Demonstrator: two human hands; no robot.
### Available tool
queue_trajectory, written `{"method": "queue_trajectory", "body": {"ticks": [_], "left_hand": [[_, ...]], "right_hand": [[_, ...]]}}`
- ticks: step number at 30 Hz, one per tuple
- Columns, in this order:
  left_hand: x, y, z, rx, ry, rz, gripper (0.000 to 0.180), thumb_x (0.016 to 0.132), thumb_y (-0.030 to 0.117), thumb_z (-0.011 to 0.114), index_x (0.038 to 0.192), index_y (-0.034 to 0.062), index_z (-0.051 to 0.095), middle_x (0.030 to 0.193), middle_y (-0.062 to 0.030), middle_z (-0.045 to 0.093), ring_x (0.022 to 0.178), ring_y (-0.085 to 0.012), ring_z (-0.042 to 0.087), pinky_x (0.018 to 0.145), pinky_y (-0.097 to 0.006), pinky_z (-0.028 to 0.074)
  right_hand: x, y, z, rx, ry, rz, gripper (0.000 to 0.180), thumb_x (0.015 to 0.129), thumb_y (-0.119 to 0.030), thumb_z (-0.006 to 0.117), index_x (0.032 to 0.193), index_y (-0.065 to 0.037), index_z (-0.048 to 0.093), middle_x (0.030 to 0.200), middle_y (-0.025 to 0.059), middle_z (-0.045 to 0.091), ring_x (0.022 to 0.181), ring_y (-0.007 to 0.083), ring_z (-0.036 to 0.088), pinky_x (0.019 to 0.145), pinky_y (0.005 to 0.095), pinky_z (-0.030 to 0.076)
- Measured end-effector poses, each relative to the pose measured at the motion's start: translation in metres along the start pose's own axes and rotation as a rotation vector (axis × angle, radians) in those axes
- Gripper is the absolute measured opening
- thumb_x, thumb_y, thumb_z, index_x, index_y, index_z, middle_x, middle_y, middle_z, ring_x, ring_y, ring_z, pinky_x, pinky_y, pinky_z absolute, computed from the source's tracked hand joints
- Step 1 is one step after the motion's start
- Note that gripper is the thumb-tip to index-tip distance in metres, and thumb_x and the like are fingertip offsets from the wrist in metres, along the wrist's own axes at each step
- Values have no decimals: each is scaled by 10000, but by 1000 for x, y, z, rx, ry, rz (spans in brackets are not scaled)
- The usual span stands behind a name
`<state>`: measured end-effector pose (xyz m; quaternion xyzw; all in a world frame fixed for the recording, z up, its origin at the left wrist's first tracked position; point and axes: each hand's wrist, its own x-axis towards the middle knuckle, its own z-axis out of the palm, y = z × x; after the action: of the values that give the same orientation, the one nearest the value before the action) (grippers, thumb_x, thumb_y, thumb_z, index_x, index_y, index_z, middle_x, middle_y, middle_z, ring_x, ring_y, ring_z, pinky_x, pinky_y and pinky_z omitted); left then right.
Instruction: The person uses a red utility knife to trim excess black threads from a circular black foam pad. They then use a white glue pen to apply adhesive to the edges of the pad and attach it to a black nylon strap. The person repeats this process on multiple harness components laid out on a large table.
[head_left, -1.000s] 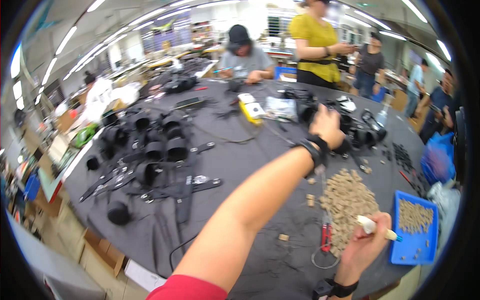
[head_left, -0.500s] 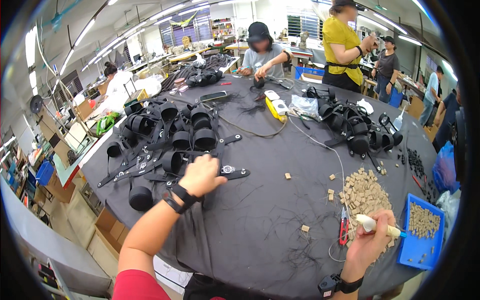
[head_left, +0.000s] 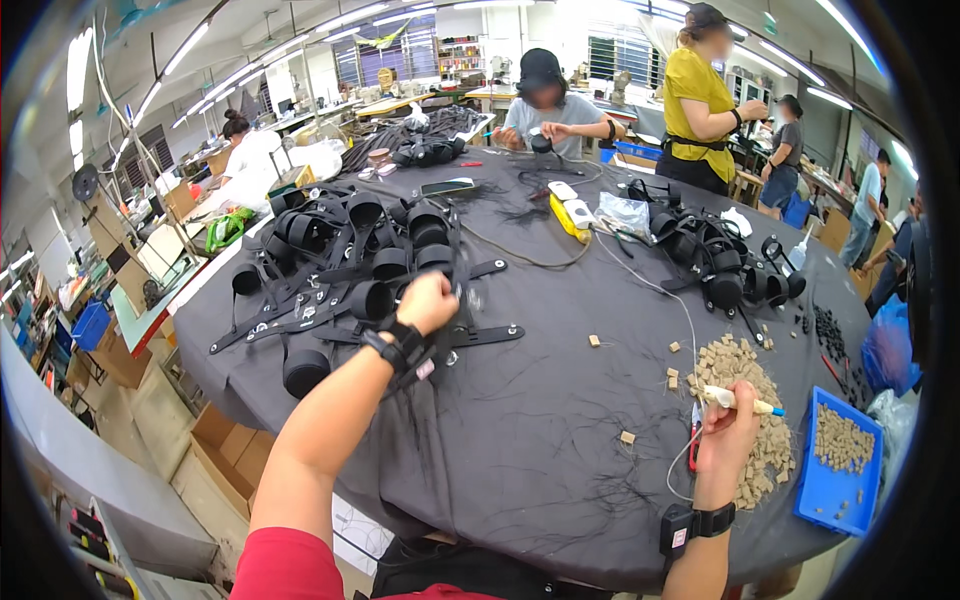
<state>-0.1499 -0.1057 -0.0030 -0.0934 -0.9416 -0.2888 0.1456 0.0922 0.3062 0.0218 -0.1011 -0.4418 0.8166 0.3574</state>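
My left hand [head_left: 428, 304] is closed at the near edge of a heap of black strap pieces with round cups [head_left: 388, 264]. It grips a black strap piece [head_left: 462, 300], which is blurred and partly hidden by my fingers. My right hand [head_left: 728, 432] holds a cream pen-shaped tool [head_left: 718, 396] with a blue tip pointing right. Below it is a pile of small tan blocks [head_left: 768, 440]. Red-handled snips [head_left: 694, 450] lie beside my right hand, mostly covered by it.
A blue tray [head_left: 806, 486] of tan pieces sits at the right edge. A second black strap heap [head_left: 700, 250] lies far right, near a yellow-and-white power strip [head_left: 570, 212] with cords. Loose black threads litter the dark cloth [head_left: 540, 420]. A co-worker [head_left: 545, 110] sits opposite.
My left hand has risen away from me and closed on a strap piece, which moves with it. My right hand has shifted slightly left and up with the pen-shaped tool. The view has turned slightly.
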Motion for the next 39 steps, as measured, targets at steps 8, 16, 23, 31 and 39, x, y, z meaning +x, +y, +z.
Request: {"method": "queue_trajectory", "body": {"ticks": [8,16,23,31,39], "left_hand": [[34,117,-127,-466,-260,251,134,894,59,665,993,-28,642,733,-38,640,586,-107,621,530,-271,499],[-84,161,-49,-116,-603,745,171,881,96,661,1028,9,659,847,-184,691,873,-365,679,775,-402,544],[-150,118,0,-6,-522,748,245,838,86,708,1075,28,683,976,-97,641,963,-288,603,876,-379,466],[-145,132,-6,-99,-493,628,359,809,86,750,1147,12,655,1054,-117,602,1015,-304,576,916,-374,479],[-140,151,14,-206,-503,579,418,762,131,808,1081,17,563,1038,-135,565,867,-330,637,740,-407,522]], "right_hand": [[14,-3,-24,157,-33,87,195,982,-264,617,902,-89,585,657,-15,486,529,84,482,450,231,348],[22,-9,-28,132,-44,44,223,982,-291,627,912,-81,600,669,-4,524,529,92,489,456,239,356],[0,-9,-5,-24,-297,156,297,1014,-315,577,1076,-27,612,819,81,665,692,157,660,575,264,522],[-41,20,30,-199,-597,375,143,963,-145,670,1024,-32,606,924,79,686,740,114,643,665,240,525],[-35,62,39,-286,-528,507,165,945,-183,683,877,-70,584,693,-2,592,529,51,514,477,212,407]]}}
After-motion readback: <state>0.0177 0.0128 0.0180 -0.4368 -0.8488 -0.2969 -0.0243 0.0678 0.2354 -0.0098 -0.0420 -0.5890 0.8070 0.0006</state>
